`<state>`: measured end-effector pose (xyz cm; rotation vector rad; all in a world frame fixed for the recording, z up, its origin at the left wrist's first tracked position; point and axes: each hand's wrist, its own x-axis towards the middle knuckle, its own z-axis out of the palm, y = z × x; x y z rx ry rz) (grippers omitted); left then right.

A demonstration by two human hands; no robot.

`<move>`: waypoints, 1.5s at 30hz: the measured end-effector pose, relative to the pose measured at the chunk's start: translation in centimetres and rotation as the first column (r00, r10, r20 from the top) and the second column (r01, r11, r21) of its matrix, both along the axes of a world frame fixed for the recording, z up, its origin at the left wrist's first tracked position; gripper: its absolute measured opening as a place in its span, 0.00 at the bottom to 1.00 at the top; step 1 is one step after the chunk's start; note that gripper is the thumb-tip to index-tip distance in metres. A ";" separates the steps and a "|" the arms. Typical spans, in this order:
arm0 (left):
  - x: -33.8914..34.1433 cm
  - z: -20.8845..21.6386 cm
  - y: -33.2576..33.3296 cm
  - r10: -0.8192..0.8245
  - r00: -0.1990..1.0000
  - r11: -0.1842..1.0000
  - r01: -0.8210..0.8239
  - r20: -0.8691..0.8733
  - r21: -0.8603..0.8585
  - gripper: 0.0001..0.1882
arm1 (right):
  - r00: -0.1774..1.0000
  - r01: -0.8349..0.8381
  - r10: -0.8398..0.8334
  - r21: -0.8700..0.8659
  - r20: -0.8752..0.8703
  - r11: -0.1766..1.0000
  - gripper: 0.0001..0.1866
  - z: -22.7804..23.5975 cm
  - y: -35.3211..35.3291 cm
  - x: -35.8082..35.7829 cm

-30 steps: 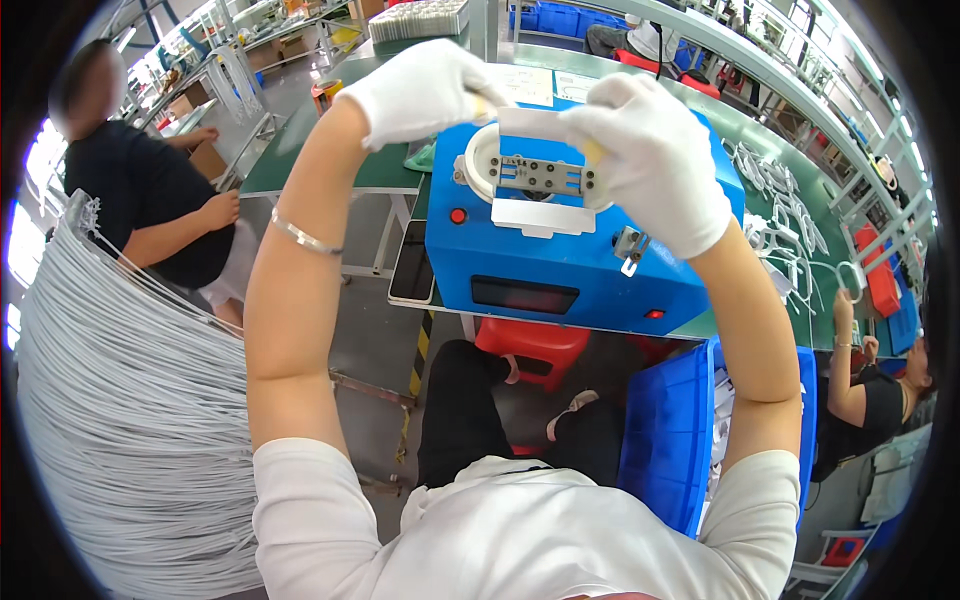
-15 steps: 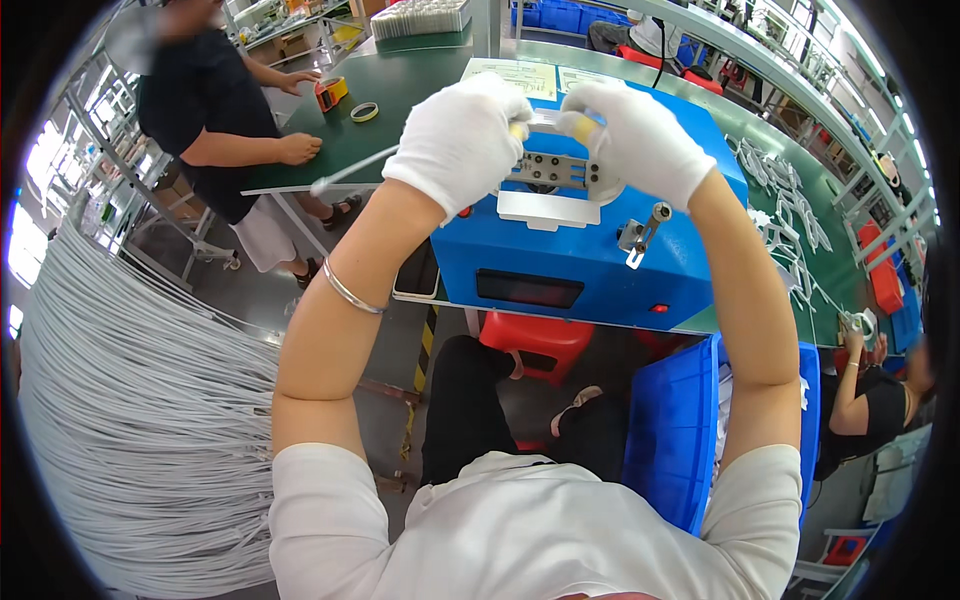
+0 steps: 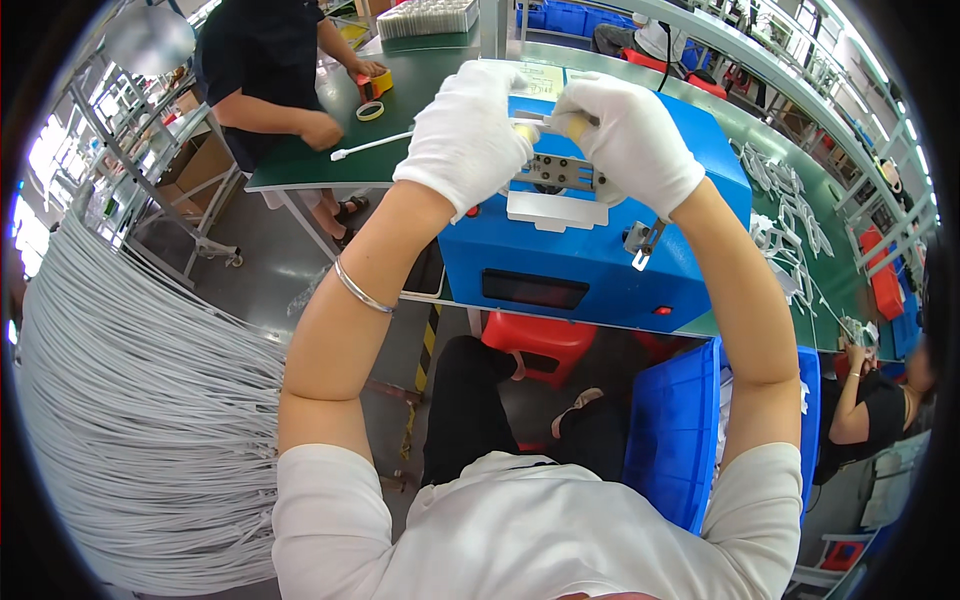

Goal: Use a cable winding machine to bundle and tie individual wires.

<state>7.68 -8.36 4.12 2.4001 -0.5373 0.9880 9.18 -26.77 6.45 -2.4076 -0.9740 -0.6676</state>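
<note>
Behind the work, see a bright workshop of pale metal racks and, beside the green counter [image 3: 365,168], a co-worker in a dark shirt [image 3: 265,80] near a pale roll of tape [image 3: 370,110]. Find the white cord [image 3: 375,144] jutting leftward from the left grip [image 3: 460,130], over the counter, with a small, wider tip at the free end. Read the left grip as curled around that cord. Look next at the right grip [image 3: 635,140]: bent inward, fingertips gathered just beside the left ones, above the metal plate [image 3: 560,172]; cannot tell whether pinching the cord or only touching near it.

For good work here, hold the cord straight between both thumbs, line it up squarely with the plate, press evenly and avoid twisting. Mind loose glove fabric around screws and slots.

Note soft white knit on the gloves, yellowish at the thumb tips; dull grey metal dotted with round dark screws; a thin, flat white flap [image 3: 557,211] below; smooth, boxy blue casing on the machine [image 3: 600,255], with a dark glossy window [image 3: 535,288] in front. Compare slender, gently bowed strands in the thick sheaf of pale cords [image 3: 150,400] with stiff plastic walls on the blue bin [image 3: 670,440].
</note>
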 end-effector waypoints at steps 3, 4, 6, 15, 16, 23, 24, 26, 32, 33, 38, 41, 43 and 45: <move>0.3 0.0 0.1 -0.036 0.992 0.996 0.026 -0.124 -0.080 0.17 | 0.967 -0.024 0.064 -0.162 0.247 0.986 0.02 -0.3 -0.3 -0.3; 0.4 0.1 0.2 -0.103 0.966 0.993 0.084 -0.239 -0.087 0.15 | 0.944 -0.055 0.118 -0.206 0.308 0.977 0.02 -0.3 -0.4 -0.3; 0.3 0.1 0.3 -0.182 0.938 0.983 0.168 -0.294 -0.073 0.10 | 0.954 -0.077 0.125 -0.179 0.273 0.981 0.03 -0.1 -0.6 -0.2; -0.2 0.6 0.8 -0.060 0.901 0.994 0.013 -0.430 -0.111 0.13 | 0.889 -0.034 0.088 0.126 -0.450 0.991 0.06 1.2 0.1 0.5; -0.2 0.8 1.2 -0.166 0.867 0.978 0.082 -0.471 -0.193 0.19 | 0.950 -0.079 0.099 0.078 -0.296 0.994 0.05 0.9 0.1 0.4; -2.6 2.2 2.3 -0.342 0.937 0.849 0.272 -0.079 -0.452 0.19 | 0.967 -0.219 0.254 0.450 -0.017 0.866 0.08 -0.8 -1.4 -0.7; -3.6 2.6 2.7 -0.244 0.966 0.891 0.189 -0.086 -0.414 0.20 | 0.966 -0.187 0.253 0.523 -0.057 0.832 0.07 -0.9 -2.4 -0.6; -5.2 2.4 3.2 -0.311 0.950 0.822 0.258 -0.020 -0.508 0.19 | 0.975 -0.224 0.191 0.522 0.117 0.823 0.07 -0.9 -5.8 -0.2; -7.2 -0.3 6.5 -0.119 0.990 0.879 0.070 -0.075 -0.473 0.22 | 0.976 0.147 0.125 0.960 -0.180 0.237 0.11 -4.5 -25.1 2.9; -7.5 -1.4 7.1 -0.142 0.984 0.881 0.075 -0.110 -0.467 0.22 | 0.934 0.358 -0.046 0.928 -0.355 0.099 0.10 -6.1 -29.0 2.9; -9.2 -7.1 9.6 -0.025 0.932 0.846 -0.172 -0.361 -0.504 0.25 | 0.621 0.660 -0.739 -0.333 -0.264 0.673 0.07 -19.0 -43.8 -6.0; -10.1 -9.3 10.5 -0.011 0.899 0.820 -0.243 -0.438 -0.519 0.24 | 0.842 0.123 -0.526 -0.908 -0.118 0.401 0.07 -26.9 -45.8 -13.2; -10.3 -9.5 10.3 0.050 0.874 0.786 -0.333 -0.483 -0.522 0.24 | 0.140 0.324 -0.877 -0.816 -0.460 0.479 0.21 -30.7 -44.9 -16.7; -10.3 -8.9 9.4 0.012 0.888 0.810 -0.279 -0.460 -0.516 0.24 | -0.217 0.562 -0.784 -0.731 -0.582 0.387 0.23 -33.2 -43.7 -19.5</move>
